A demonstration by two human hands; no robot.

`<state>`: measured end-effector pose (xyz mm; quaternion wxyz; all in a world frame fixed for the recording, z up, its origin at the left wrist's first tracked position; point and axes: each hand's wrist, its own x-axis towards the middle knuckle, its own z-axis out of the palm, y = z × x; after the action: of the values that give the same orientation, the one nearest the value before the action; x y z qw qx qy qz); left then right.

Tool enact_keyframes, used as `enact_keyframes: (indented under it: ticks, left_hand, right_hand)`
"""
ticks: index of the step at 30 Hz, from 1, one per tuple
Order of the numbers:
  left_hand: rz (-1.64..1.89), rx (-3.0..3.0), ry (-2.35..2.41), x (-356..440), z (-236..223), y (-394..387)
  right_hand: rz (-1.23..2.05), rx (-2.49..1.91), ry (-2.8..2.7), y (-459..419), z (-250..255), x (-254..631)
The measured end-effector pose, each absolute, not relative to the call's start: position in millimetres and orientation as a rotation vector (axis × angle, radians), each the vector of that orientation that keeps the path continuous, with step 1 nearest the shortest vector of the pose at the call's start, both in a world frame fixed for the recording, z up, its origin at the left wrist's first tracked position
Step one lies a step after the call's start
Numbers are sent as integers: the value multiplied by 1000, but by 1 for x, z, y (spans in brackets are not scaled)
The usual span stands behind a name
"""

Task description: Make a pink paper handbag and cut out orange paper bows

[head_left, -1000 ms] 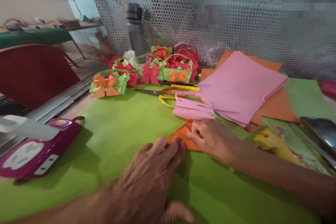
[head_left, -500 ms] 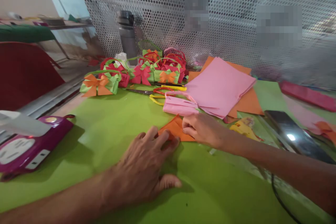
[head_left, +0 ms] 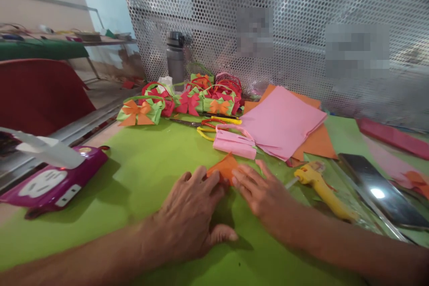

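Note:
A folded piece of orange paper lies on the green tabletop between my hands, partly covered by them. My left hand presses on its left side, fingers stretched out and thumb spread away to the right. My right hand lies over the paper's right side with fingers extended. Just behind sits a small pink paper bag with a handle. Beyond it are scissors with red and yellow handles and a yellow cutter knife.
Finished paper bags with bows cluster at the back beside a grey bottle. Pink sheets are stacked right of centre. A yellow glue gun and a phone lie to the right. A purple power strip stands left.
My right hand has gone from a closed pinch on the orange paper's right side to lying flat with fingers stretched. My left hand stays on the paper. The view has shifted slightly.

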<state>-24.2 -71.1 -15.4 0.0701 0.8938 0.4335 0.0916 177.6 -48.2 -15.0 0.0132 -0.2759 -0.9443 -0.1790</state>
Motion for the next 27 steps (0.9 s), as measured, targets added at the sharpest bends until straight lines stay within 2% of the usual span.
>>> enact_keyframes:
  ticks: [5, 17, 20, 23, 27]
  left_hand:
    - [255, 2705, 1398, -39, -16, -74]
    - [320, 2763, 1706, -73, -12, -83]
    - [349, 2847, 1439, -53, -8, -82]
    - [215, 2819, 1148, -36, -6, -75]
    - [105, 2727, 996, -37, -12, -62]
  right_hand:
    - [-689, -852, -2977, -52, -14, 180]
    - [-643, -860, -2883, -49, -17, 179]
    - [-614, -895, -2844, -50, -16, 176]
    - [-587, -928, -2841, -52, -14, 174]
    - [-473, -980, -2883, -54, -14, 186]
